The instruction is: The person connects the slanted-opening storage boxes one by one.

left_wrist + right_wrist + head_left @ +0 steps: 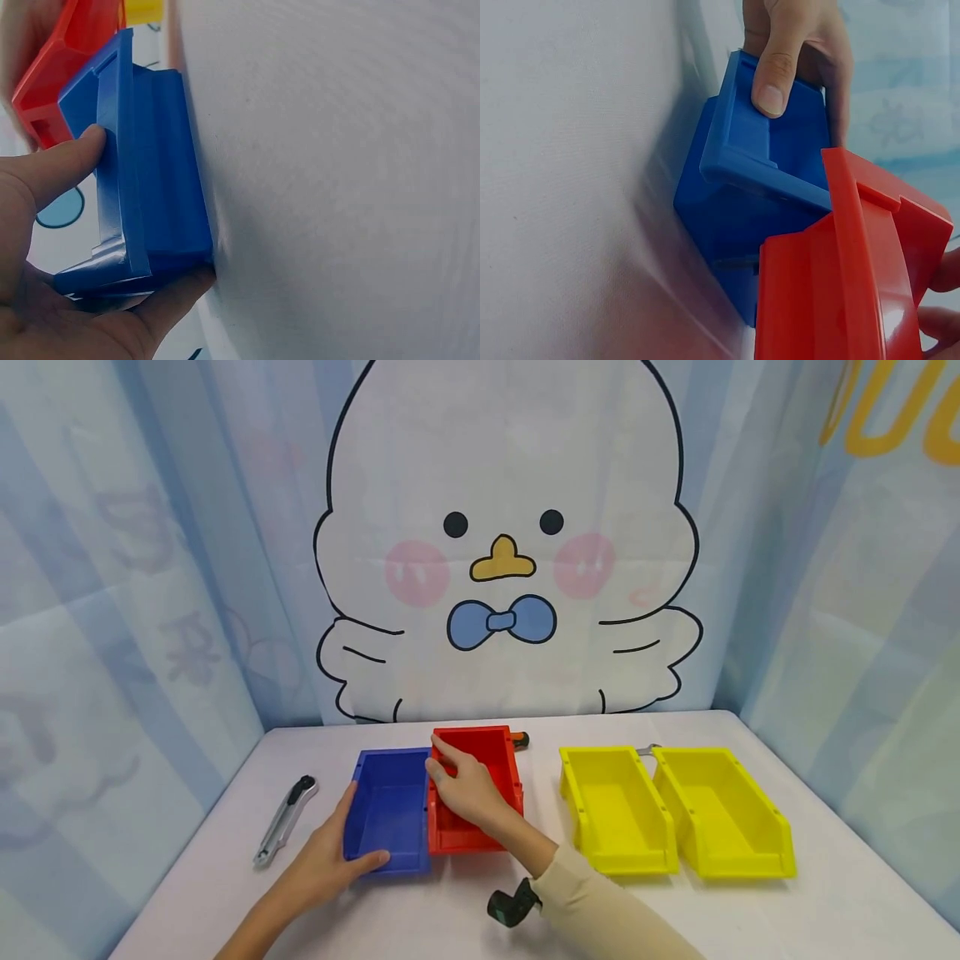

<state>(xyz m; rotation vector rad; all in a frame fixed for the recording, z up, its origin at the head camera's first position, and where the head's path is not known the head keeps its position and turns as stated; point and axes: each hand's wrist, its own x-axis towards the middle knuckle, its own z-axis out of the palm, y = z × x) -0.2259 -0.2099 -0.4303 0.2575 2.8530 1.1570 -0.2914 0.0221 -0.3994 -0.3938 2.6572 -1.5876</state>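
Observation:
My left hand (322, 860) grips an open-topped blue storage bin (393, 814) at its near left corner. The thumb lies over the front rim, and the fingers are against the left side. To its right is a red storage bin (491, 756), close against the blue one's right side. My right hand (468, 789) holds the red bin by its left wall, fingertips toward the far left corner. In the right wrist view, the red bin (802, 300) partly covers the blue bin (720, 202), and only fingers of the right hand show at the edge.
Two yellow bins (622, 860) stand side by side at the right, a metal wrench end (648, 749) showing behind them. A utility knife (285, 822) lies at the left. An orange-and-black handle (520, 740) pokes out behind the red bin. A dark elbow-shaped object (512, 906) is by the right cuff.

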